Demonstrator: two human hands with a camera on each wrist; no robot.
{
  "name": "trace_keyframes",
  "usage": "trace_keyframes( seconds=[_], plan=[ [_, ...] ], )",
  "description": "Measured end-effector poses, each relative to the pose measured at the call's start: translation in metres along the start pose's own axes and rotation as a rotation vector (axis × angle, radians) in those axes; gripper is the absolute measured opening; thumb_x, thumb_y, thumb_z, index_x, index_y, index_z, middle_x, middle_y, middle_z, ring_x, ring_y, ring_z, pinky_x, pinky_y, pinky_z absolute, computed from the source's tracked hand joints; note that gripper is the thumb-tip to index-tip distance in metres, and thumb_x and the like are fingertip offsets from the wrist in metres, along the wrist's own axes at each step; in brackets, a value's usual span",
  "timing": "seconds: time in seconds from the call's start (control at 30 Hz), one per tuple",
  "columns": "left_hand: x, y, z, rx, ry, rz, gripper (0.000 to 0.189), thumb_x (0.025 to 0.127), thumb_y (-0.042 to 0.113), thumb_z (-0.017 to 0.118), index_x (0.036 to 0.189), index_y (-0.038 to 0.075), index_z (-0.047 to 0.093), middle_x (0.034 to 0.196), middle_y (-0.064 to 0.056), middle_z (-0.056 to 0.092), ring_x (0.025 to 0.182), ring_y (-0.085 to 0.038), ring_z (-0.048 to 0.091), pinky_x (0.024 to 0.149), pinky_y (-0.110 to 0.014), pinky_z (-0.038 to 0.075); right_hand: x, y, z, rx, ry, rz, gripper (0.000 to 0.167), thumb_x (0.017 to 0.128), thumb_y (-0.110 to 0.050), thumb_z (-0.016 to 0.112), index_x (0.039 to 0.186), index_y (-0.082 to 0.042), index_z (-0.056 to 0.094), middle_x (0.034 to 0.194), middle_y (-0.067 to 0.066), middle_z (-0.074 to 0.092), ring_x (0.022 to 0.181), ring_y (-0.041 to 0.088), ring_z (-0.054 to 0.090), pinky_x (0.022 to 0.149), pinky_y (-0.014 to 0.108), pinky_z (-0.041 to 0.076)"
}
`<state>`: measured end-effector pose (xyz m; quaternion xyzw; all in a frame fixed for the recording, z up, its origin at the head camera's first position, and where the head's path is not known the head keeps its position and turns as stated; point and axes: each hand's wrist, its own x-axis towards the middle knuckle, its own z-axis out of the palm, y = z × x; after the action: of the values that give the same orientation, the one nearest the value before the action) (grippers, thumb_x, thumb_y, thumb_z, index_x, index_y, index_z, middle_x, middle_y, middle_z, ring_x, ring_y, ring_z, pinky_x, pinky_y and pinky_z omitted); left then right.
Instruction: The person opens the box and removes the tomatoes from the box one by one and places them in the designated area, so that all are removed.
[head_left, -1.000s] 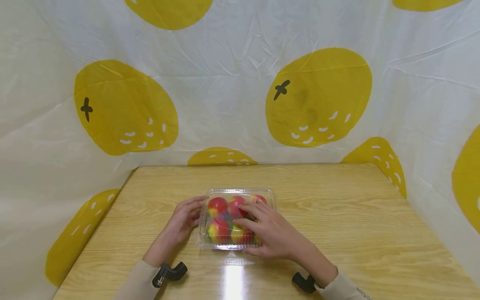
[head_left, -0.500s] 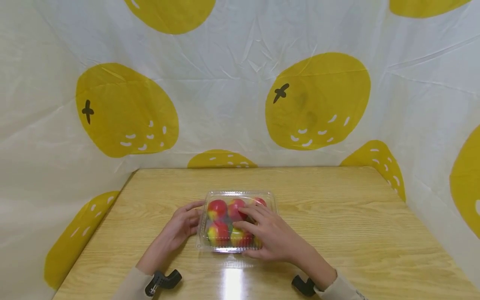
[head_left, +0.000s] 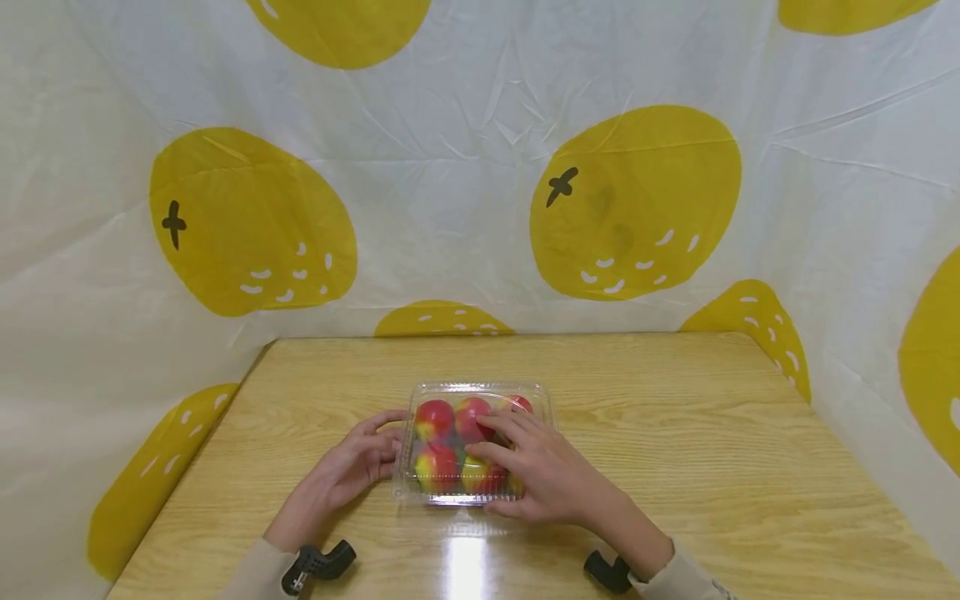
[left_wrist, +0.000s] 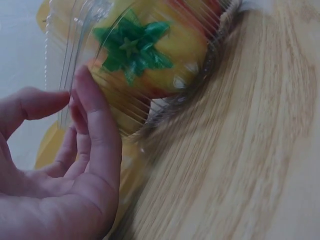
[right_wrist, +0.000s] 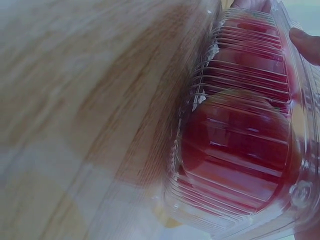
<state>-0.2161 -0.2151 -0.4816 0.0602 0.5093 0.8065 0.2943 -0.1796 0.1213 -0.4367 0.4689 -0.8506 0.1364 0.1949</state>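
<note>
A clear plastic clamshell box (head_left: 452,502) with a ribbed rim lies on the table. Several round red-and-yellow fruits (head_left: 436,419) fill it, and a green star-shaped leaf (left_wrist: 131,45) tops one in the left wrist view. At the box's left edge, my left hand (head_left: 348,467) pinches the rim between thumb and fingertips. My right hand (head_left: 551,471) rests on the right part of the lid, fingers spread, thumb near the front edge. It hides part of the right-hand fruits. Through the ribbed wall in the right wrist view, a red fruit (right_wrist: 235,145) shows.
The box stands on a light wood-grain table (head_left: 675,417). A white cloth (head_left: 442,208) with large yellow fruit prints hangs behind and at both sides. Dark wrist-camera mounts (head_left: 322,562) sit at the sleeve cuffs.
My left hand has shifted slightly down and left, its wrist lower and its palm turned more upward. My right hand stays on the lid. The head view has tilted up a little.
</note>
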Motion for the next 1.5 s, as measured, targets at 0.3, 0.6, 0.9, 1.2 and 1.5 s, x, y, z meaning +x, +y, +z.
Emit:
trace_keyframes(
  seconds=[0.3,0.6,0.9,1.2,1.5],
  plan=[
    [-0.005,0.005,-0.006,0.03,-0.118,-0.046,0.054,0.095,-0.008,0.049,0.144,0.012,0.037,0.124,-0.005,0.067,0.103,-0.017,0.068,0.094,-0.035,0.057,0.0,0.001,0.001,-0.011,-0.03,0.016,0.065,0.079,-0.058,0.081,0.134,-0.027,0.065,0.148,0.011,0.057,0.139,0.033,0.052,0.114,0.056,0.047],
    [-0.009,0.003,-0.014,0.112,-0.217,-0.092,0.054,0.094,-0.008,0.057,0.141,0.011,0.04,0.13,-0.008,0.065,0.115,-0.022,0.066,0.098,-0.038,0.057,0.0,0.001,0.002,-0.018,-0.024,0.008,0.065,0.079,-0.058,0.08,0.134,-0.026,0.065,0.147,0.011,0.057,0.139,0.033,0.052,0.114,0.056,0.047],
    [-0.009,0.0,-0.014,0.189,-0.335,-0.128,0.056,0.087,-0.008,0.064,0.135,0.011,0.043,0.122,-0.007,0.069,0.104,-0.02,0.07,0.091,-0.039,0.06,0.0,0.001,0.001,-0.018,-0.016,-0.002,0.066,0.079,-0.058,0.082,0.133,-0.025,0.065,0.146,0.011,0.058,0.138,0.033,0.053,0.114,0.056,0.047],
    [-0.009,0.0,-0.015,0.162,-0.419,-0.082,0.059,0.085,-0.012,0.066,0.136,0.009,0.045,0.121,-0.01,0.071,0.103,-0.021,0.074,0.087,-0.038,0.063,0.001,0.002,0.002,-0.026,-0.028,0.001,0.065,0.08,-0.059,0.08,0.134,-0.026,0.065,0.148,0.011,0.058,0.14,0.034,0.052,0.116,0.055,0.045],
    [-0.006,-0.007,-0.017,0.13,-0.454,-0.069,0.077,0.084,-0.012,0.063,0.154,0.007,0.036,0.114,-0.006,0.073,0.093,-0.016,0.074,0.085,-0.035,0.062,0.0,0.003,0.002,-0.039,-0.035,-0.02,0.061,0.085,-0.058,0.076,0.135,-0.025,0.066,0.148,0.011,0.058,0.141,0.034,0.052,0.118,0.055,0.042]
  ],
)
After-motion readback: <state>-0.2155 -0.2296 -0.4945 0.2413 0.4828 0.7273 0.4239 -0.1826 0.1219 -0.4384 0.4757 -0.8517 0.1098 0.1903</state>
